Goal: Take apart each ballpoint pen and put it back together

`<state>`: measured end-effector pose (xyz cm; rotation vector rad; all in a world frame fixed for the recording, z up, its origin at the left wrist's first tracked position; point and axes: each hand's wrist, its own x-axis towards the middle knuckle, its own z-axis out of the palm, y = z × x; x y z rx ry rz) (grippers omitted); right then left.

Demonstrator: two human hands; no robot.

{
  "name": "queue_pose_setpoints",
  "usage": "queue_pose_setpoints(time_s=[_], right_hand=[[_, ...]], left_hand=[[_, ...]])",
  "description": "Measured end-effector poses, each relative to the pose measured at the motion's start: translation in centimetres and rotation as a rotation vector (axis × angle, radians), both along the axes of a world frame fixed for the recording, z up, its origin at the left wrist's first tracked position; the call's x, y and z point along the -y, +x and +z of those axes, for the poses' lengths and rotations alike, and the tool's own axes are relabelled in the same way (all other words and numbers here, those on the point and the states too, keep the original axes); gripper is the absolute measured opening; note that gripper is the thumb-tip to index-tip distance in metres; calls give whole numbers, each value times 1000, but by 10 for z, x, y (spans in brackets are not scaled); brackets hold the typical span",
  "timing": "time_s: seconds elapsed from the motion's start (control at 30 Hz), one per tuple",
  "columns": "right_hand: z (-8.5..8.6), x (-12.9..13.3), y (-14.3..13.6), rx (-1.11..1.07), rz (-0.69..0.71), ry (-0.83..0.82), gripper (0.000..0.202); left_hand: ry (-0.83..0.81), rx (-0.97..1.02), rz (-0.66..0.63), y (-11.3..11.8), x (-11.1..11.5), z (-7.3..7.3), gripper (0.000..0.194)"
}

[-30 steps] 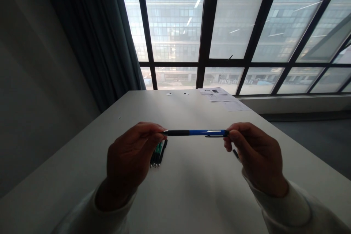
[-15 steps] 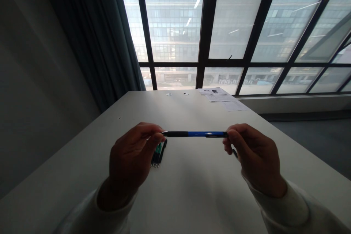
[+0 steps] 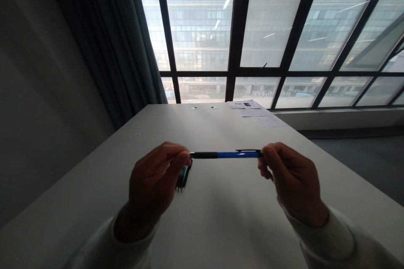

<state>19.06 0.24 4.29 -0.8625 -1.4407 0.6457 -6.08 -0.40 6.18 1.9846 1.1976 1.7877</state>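
Note:
A blue pen [image 3: 227,155] with a black grip is held level above the table, between both hands. My left hand [image 3: 158,180] pinches its silver tip at the left. At the other end, my right hand [image 3: 292,178] pinches the black top, where the clip stands along the upper side. Several dark and green pens [image 3: 183,178] lie side by side on the table, partly hidden behind my left hand. Something dark shows below my right fingers, too hidden to make out.
The white table [image 3: 214,227] reaches to the window. Printed papers [image 3: 252,111] lie at its far right, and two small white discs with dark spots [image 3: 194,108] near the far edge. A dark curtain [image 3: 126,50] hangs at the left.
The pen has turned about its long axis, so its clip has gone from the near side to the top. My left hand has shifted slightly right.

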Motion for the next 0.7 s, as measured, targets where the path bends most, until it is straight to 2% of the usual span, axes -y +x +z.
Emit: queue_pose_setpoints(time_s=[0.1,0.3,0.7], right_hand=[[1,1,-1,23,-16,2,26],[-1,1,-2,17,-27,8,31],[0,3,-4,59,-74,12,41]], left_hand=[[-19,7,50,0,1,0,14],[24,-81,-35,-5,-3,2,18],[-56,53,11,6,4,3,25]])
